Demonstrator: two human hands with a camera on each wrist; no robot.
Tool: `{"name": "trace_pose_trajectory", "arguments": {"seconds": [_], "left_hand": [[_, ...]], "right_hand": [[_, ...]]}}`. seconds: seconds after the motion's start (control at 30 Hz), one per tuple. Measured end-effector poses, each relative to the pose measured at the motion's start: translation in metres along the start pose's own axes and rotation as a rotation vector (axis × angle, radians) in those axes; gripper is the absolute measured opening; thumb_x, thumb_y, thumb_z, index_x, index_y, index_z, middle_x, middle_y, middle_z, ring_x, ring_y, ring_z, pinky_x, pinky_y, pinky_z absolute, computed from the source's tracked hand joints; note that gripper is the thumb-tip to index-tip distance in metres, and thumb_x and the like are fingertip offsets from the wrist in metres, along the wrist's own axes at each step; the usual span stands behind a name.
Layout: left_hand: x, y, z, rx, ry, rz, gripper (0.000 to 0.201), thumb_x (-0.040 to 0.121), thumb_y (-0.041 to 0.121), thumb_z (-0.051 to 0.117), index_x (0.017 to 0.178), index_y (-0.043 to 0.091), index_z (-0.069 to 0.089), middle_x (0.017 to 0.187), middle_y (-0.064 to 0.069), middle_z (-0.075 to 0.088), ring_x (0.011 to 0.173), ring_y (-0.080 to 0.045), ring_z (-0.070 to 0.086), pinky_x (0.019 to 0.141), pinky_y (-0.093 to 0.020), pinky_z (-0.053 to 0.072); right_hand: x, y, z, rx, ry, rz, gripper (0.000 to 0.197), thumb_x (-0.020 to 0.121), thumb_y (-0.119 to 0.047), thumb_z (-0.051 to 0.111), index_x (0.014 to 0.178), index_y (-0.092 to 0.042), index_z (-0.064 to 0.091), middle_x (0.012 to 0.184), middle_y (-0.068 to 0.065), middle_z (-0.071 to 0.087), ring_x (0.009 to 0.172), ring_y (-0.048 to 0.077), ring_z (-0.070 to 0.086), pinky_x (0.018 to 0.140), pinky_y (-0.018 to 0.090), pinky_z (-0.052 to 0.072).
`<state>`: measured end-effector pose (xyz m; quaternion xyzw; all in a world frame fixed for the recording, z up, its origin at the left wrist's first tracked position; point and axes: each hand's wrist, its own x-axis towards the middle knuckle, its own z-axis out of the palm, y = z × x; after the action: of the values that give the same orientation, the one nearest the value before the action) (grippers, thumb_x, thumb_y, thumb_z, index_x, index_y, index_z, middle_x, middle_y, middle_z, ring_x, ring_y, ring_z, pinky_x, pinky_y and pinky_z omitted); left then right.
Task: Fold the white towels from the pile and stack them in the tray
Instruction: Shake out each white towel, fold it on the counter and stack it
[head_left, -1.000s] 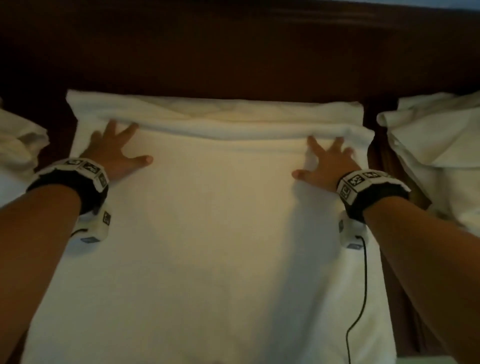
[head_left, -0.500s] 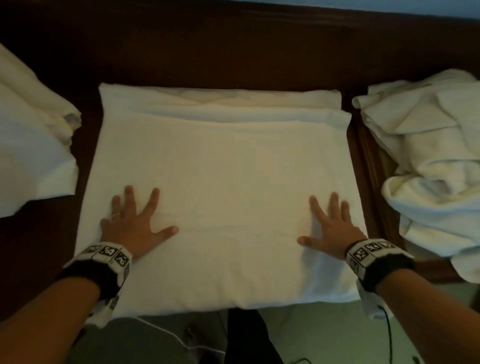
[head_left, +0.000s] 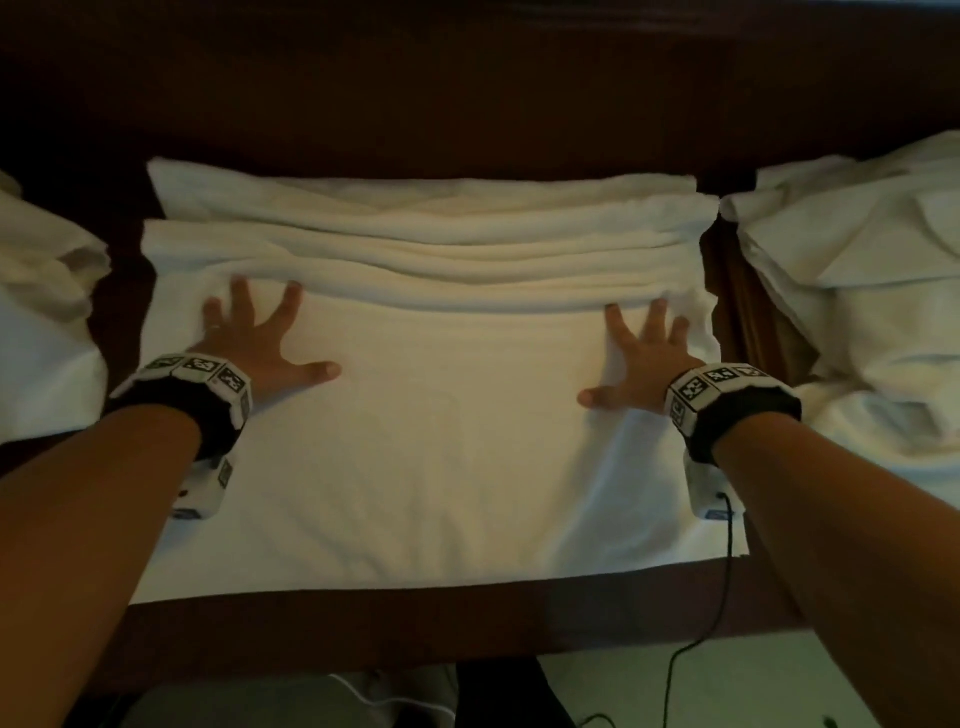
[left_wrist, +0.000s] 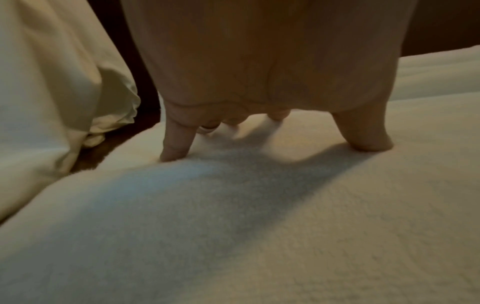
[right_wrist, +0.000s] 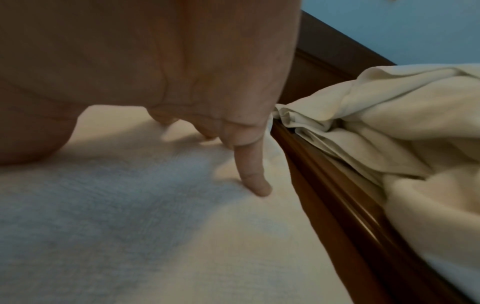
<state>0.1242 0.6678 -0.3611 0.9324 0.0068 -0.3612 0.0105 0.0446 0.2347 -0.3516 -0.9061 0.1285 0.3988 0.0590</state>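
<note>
Two hands (head_left: 260, 343) (head_left: 641, 364) — three towel heaps (head_left: 441, 441) (head_left: 47, 332) (head_left: 857, 291).

towel (head_left: 441, 441): white, plain, warm yellowish cast under the light, bluish-grey where shadowed. Piles left (head_left: 41, 338) and right (head_left: 857, 312): same white/cream. bench (head_left: 467, 104): dark reddish-brown wood. Wrist bands (head_left: 202, 384): black with white blocks carrying black-and-white square markers. Cable (head_left: 727, 597): black. Wall (right_wrist: 415, 24): blue.

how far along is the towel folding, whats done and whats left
Done: nothing clearly; no tray with folded towels shows. In hand: one towel lies spread on the table, with the left hand and right hand pressing flat on it, fingers spread, and ridges bunched along its far edge. Left: folding it, then the crumpled piles to the right and left.
</note>
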Motion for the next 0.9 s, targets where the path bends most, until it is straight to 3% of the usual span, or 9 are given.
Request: {"name": "trace_pose_trajectory", "arguments": {"seconds": [0.1, 0.23, 0.37, 0.43, 0.5, 0.6, 0.77, 0.87, 0.9], "left_hand": [[0.004, 0.004, -0.007, -0.028, 0.002, -0.012, 0.116, 0.068, 0.091, 0.052, 0.148, 0.054, -0.023, 0.161, -0.001, -0.034, 0.151, -0.043, -0.013, 0.122, -0.060, 0.008], [-0.028, -0.002, 0.016, -0.113, 0.100, -0.001, 0.104, 0.081, 0.076, 0.057, 0.159, 0.040, -0.001, 0.166, 0.002, -0.019, 0.154, -0.028, -0.004, 0.124, -0.050, 0.014], [-0.102, -0.032, 0.103, 0.039, 0.196, 0.192, 0.092, 0.086, 0.083, 0.026, 0.160, 0.035, -0.001, 0.168, -0.008, -0.004, 0.153, -0.034, 0.011, 0.118, -0.057, 0.025], [-0.136, -0.055, 0.147, 0.078, 0.152, 0.188, 0.090, 0.085, 0.084, 0.010, 0.159, 0.037, -0.007, 0.168, -0.009, -0.009, 0.152, -0.038, 0.011, 0.114, -0.064, 0.024], [-0.159, -0.072, 0.176, 0.058, 0.111, 0.120, 0.092, 0.080, 0.087, 0.001, 0.157, 0.038, -0.016, 0.164, -0.004, -0.027, 0.153, -0.036, -0.002, 0.116, -0.065, 0.015], [-0.179, -0.084, 0.205, 0.068, 0.109, 0.097, 0.097, 0.072, 0.091, -0.010, 0.151, 0.039, -0.028, 0.158, -0.001, -0.040, 0.152, -0.032, -0.017, 0.119, -0.062, 0.005], [-0.206, -0.081, 0.226, 0.099, 0.190, 0.221, 0.102, 0.077, 0.093, 0.008, 0.157, 0.035, -0.018, 0.165, -0.008, -0.026, 0.153, -0.032, -0.007, 0.117, -0.063, 0.007], [-0.212, -0.080, 0.238, 0.180, 0.241, 0.328, 0.105, 0.078, 0.092, 0.027, 0.160, 0.034, -0.004, 0.167, -0.010, -0.018, 0.152, -0.033, -0.014, 0.117, -0.059, -0.008], [-0.213, -0.078, 0.240, 0.195, 0.262, 0.334, 0.104, 0.081, 0.086, 0.038, 0.161, 0.033, 0.000, 0.167, -0.012, -0.015, 0.152, -0.032, -0.017, 0.117, -0.061, -0.006]], "right_hand": [[0.004, 0.002, -0.010, -0.009, 0.013, -0.011, 0.123, 0.072, -0.077, 0.064, 0.151, -0.040, -0.021, 0.157, 0.014, -0.034, 0.146, 0.049, -0.017, 0.115, 0.064, 0.012], [-0.025, 0.010, 0.013, -0.039, 0.109, -0.073, 0.100, 0.086, -0.068, 0.054, 0.157, -0.030, -0.006, 0.162, 0.009, -0.025, 0.151, 0.036, -0.008, 0.118, 0.058, 0.021], [-0.090, 0.023, 0.086, -0.114, 0.228, -0.173, 0.092, 0.088, -0.075, 0.037, 0.156, -0.032, -0.008, 0.161, 0.008, -0.027, 0.150, 0.033, -0.014, 0.120, 0.056, 0.014], [-0.116, 0.036, 0.123, -0.125, 0.172, -0.182, 0.093, 0.085, -0.083, 0.027, 0.151, -0.040, -0.024, 0.156, 0.006, -0.038, 0.147, 0.033, -0.025, 0.119, 0.059, 0.006], [-0.133, 0.052, 0.153, -0.116, 0.130, -0.143, 0.094, 0.081, -0.088, 0.020, 0.144, -0.044, -0.035, 0.151, 0.004, -0.047, 0.144, 0.033, -0.032, 0.119, 0.062, 0.001], [-0.150, 0.065, 0.180, -0.129, 0.098, -0.105, 0.097, 0.076, -0.091, 0.014, 0.140, -0.042, -0.040, 0.148, 0.006, -0.050, 0.143, 0.035, -0.034, 0.119, 0.062, 0.000], [-0.173, 0.053, 0.200, -0.254, 0.212, -0.206, 0.105, 0.077, -0.092, 0.015, 0.148, -0.031, -0.032, 0.153, 0.016, -0.042, 0.144, 0.039, -0.029, 0.120, 0.059, -0.002], [-0.174, 0.040, 0.215, -0.279, 0.227, -0.304, 0.107, 0.082, -0.086, 0.030, 0.148, -0.031, -0.033, 0.153, 0.015, -0.042, 0.143, 0.040, -0.031, 0.118, 0.057, -0.005], [-0.173, 0.038, 0.221, -0.269, 0.238, -0.307, 0.108, 0.084, -0.080, 0.038, 0.148, -0.030, -0.032, 0.153, 0.017, -0.040, 0.143, 0.041, -0.029, 0.118, 0.057, -0.002]]}}
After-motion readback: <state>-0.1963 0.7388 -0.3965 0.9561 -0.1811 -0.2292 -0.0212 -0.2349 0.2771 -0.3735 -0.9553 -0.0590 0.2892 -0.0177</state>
